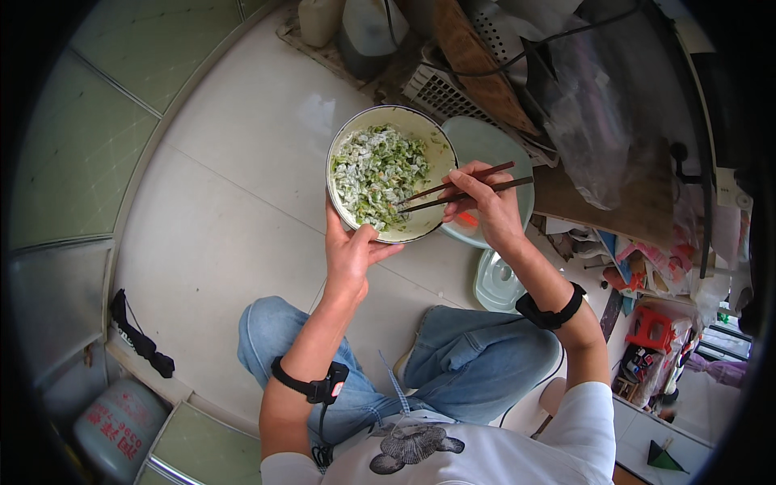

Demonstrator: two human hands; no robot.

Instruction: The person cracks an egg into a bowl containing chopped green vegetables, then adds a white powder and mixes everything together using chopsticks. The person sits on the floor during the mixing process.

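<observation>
A cream enamel bowl with a dark rim [436,225] is held up over the floor, tilted a little. My left hand [350,254] grips its near left edge, with the thumb at the rim. Inside lie chopped green vegetables [379,173], partly coated with white powder, mostly on the bowl's left side. My right hand [485,203] holds a pair of dark wooden chopsticks [467,193] over the bowl's right edge. Their tips touch the vegetables near the lower middle.
A pale green plastic basin [515,151] stands behind my right hand, with a matching plastic lid or tray [494,282] nearer me. Jugs [367,36], a white plastic basket [445,97] and plastic bags [588,121] lie beyond. Cabinets [79,151] line the left; a gas cylinder [121,427] stands lower left.
</observation>
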